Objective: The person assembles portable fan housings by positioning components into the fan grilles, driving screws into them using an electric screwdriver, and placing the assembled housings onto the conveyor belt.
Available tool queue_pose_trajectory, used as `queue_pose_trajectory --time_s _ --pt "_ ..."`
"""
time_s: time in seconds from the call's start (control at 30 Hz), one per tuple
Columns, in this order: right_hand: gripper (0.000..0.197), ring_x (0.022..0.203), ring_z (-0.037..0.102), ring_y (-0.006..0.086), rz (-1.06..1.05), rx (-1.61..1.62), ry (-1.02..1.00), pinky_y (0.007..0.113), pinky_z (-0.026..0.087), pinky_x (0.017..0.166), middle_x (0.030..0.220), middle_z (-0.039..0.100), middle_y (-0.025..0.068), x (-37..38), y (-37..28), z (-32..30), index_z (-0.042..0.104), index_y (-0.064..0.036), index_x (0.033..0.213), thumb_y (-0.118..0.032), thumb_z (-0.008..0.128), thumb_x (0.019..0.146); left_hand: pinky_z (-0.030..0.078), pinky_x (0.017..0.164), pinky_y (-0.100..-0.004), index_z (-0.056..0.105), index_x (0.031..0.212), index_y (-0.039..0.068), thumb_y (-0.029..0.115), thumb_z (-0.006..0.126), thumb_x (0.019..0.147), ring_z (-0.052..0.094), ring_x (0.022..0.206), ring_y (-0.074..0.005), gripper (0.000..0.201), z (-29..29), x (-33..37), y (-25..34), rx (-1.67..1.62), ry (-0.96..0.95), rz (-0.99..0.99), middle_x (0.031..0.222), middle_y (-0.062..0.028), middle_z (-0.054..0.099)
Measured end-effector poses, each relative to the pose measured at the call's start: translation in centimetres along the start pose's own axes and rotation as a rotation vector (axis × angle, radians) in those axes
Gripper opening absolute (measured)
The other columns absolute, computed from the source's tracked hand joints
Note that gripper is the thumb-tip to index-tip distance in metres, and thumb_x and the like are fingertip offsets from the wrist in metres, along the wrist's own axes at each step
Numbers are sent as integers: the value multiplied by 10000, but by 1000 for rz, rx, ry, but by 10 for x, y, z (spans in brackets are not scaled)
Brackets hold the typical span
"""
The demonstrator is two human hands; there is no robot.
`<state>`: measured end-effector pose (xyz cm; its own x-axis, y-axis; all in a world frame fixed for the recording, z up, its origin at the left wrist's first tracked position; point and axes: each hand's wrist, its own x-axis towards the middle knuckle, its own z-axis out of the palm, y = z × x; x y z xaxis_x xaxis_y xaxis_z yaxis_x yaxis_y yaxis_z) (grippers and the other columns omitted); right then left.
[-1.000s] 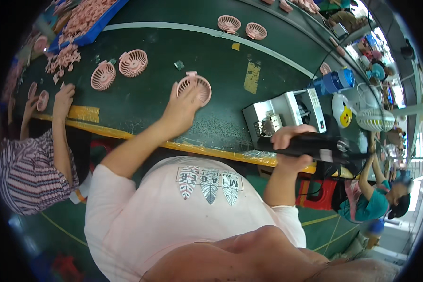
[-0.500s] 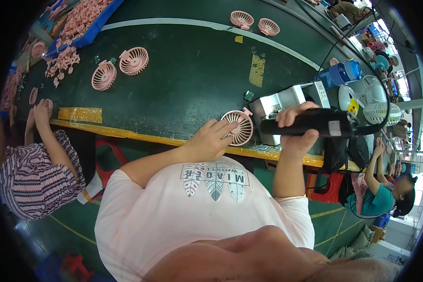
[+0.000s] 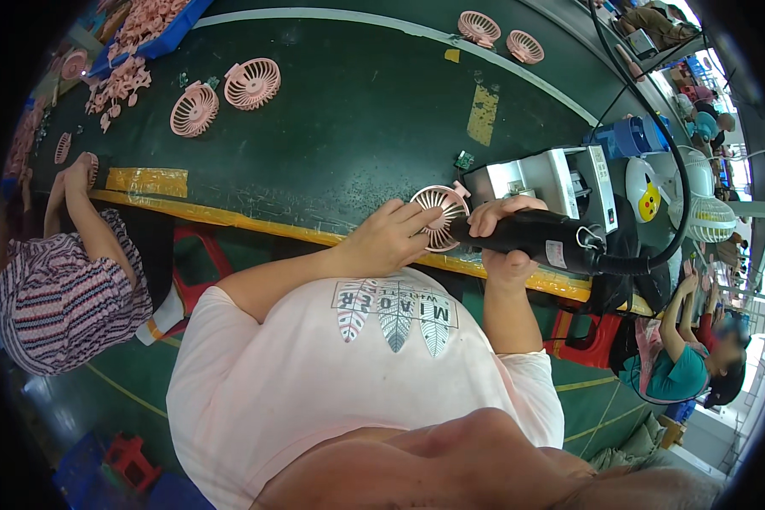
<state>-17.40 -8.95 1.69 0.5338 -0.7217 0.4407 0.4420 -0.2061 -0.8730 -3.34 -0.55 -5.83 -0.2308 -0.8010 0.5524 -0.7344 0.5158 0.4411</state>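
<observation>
Near the front edge of the green table, my left hand (image 3: pixel 391 238) grips the left side of a round pink slotted fan housing (image 3: pixel 447 202), fingers reaching onto it. My right hand (image 3: pixel 510 242) is wrapped round a thick black electric screwdriver (image 3: pixel 557 240), held almost level, with its cable leading off right. The front end of the screwdriver meets the right part of the housing; the tip itself is too small to make out. Just behind the housing lies a small green circuit board (image 3: pixel 464 160).
A metal box device (image 3: pixel 546 183) stands right of the housing, with a blue bottle (image 3: pixel 625 136) beyond. Two pink housings (image 3: pixel 252 83) lie left; two more (image 3: pixel 479 29) lie far back. A blue bin (image 3: pixel 157 42) holds pink parts. A co-worker (image 3: pixel 76 280) sits left, another (image 3: pixel 671 365) right.
My right hand has brought the screwdriver left and tilted it, so its front end now reaches the fan housing. My left hand stays on the housing. The whole view has shifted slightly.
</observation>
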Motion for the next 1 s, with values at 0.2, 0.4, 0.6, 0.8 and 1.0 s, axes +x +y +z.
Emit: queue_pose_trajectory --time_s 0.2,0.4,0.6,0.8,1.0 --pt "598 570 505 191 48 33 -34 302 425 573 629 501 75 -3 7 2 436 -24 923 -453 727 626 366 732 -312 596 755 5 127 590 673 487 921 -199 148 -2 0 2 1 -8 13 1064 -116 509" --pt "605 565 506 187 38 38 -68 298 431 558 620 506 77 -3 7 1 452 -10 913 -458 730 618 372 721 -316 588 746 1 111 590 651 488 918 -212 145 0 1 3 -16 39 13 1054 -124 514" --pt "700 515 479 164 -60 5 -63 286 403 497 583 468 33 14 -23 -18 411 -19 1061 -564 625 676 391 781 -368 558 750 7 47 587 616 492 926 -273 142 0 -6 0 -34 41 -1 1074 -156 497" --pt "630 579 498 184 -265 -221 118 315 419 588 644 490 63 33 -51 -27 434 -55 988 -574 615 679 397 779 -370 555 756 0 16 572 600 492 925 -273 158 -2 -8 -2 -33 5 -6 1031 -149 504" --pt "645 561 480 183 -89 -103 166 314 408 587 637 481 54 35 -39 -24 441 -62 969 -596 620 654 406 767 -355 567 753 -3 31 577 599 496 942 -256 159 1 -7 -5 -40 50 115 1016 -133 527"
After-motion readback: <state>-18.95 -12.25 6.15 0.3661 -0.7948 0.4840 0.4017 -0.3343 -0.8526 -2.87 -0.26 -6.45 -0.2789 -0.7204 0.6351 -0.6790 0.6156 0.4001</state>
